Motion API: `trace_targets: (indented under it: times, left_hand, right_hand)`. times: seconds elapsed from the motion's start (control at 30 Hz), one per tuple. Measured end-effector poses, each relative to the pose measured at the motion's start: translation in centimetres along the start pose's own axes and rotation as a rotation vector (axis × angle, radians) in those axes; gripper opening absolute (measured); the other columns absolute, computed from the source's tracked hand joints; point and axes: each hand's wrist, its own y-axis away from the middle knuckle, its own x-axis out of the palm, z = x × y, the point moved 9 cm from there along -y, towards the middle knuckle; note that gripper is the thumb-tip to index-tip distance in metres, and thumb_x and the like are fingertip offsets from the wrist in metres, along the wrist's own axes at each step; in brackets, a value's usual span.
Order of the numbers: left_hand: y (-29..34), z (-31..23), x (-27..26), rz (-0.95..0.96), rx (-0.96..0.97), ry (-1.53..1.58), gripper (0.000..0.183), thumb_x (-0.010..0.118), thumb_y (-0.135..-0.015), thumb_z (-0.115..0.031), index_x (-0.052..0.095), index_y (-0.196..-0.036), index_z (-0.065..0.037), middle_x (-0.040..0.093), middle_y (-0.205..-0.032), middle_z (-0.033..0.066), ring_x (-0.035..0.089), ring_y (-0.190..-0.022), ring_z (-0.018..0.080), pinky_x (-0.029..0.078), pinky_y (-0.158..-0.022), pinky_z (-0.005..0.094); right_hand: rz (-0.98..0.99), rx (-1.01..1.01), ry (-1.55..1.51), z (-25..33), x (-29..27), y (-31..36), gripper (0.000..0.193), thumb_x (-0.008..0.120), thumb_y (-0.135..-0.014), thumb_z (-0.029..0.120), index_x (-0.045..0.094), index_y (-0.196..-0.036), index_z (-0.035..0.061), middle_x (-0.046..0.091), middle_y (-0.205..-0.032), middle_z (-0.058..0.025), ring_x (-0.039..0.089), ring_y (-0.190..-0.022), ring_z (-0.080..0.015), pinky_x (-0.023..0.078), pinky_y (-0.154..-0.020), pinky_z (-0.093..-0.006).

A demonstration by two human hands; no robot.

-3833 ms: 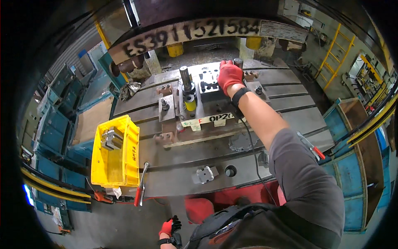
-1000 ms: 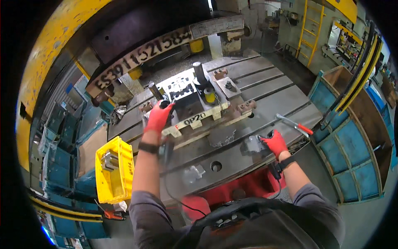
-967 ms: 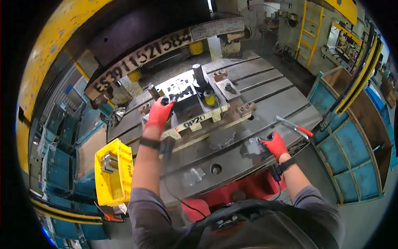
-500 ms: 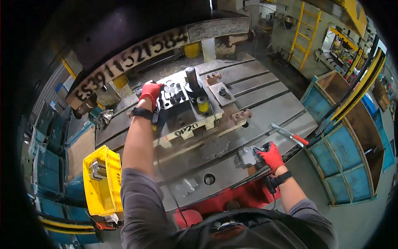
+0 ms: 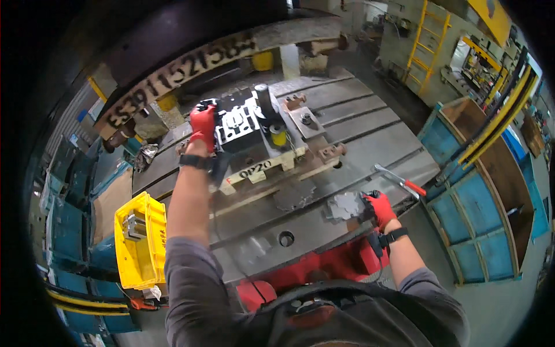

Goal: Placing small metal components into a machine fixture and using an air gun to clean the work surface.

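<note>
My left hand (image 5: 203, 123), in a red glove with dark fingertips, is at the left edge of a steel press die (image 5: 236, 122). Its fingers curl together at the far left corner; what they hold, if anything, is hidden. Beside the die's bright face rise a dark guide post (image 5: 265, 101) and a yellow-banded cylinder (image 5: 278, 136). Near the table's right front edge, my right hand (image 5: 380, 209), also red-gloved, grips the right edge of a flat, jagged grey metal plate (image 5: 347, 206).
The slotted steel table (image 5: 376, 136) carries a red-handled clamp lever (image 5: 407, 184) and a bolted block (image 5: 305, 122). A heavy press ram (image 5: 185, 72) hangs above. At left is a yellow bin (image 5: 140, 254) with metal parts; blue crates (image 5: 474, 214) stand at right.
My left hand has moved slightly farther along the die's left edge. My right hand has shifted little, and the grey plate now lies flatter and shows more of its face.
</note>
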Motion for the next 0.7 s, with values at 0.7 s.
trace_targets:
  times: [0.7]
  left_hand:
    - [39.8, 4.8, -11.7, -0.054, -0.583, -0.220, 0.015, 0.060, -0.079, -0.007, 0.062, -0.094, -0.004, 0.058, -0.076, -0.0019, 0.051, -0.066, 0.0079, 0.044, -0.059, 0.0237]
  right_hand:
    - [0.043, -0.126, 0.408, 0.0, -2.9, -0.8, 0.014, 0.065, -0.079, 0.015, 0.060, -0.074, 0.0024, 0.055, -0.064, 0.0000, 0.048, -0.055, -0.0112, 0.039, -0.051, -0.0285]
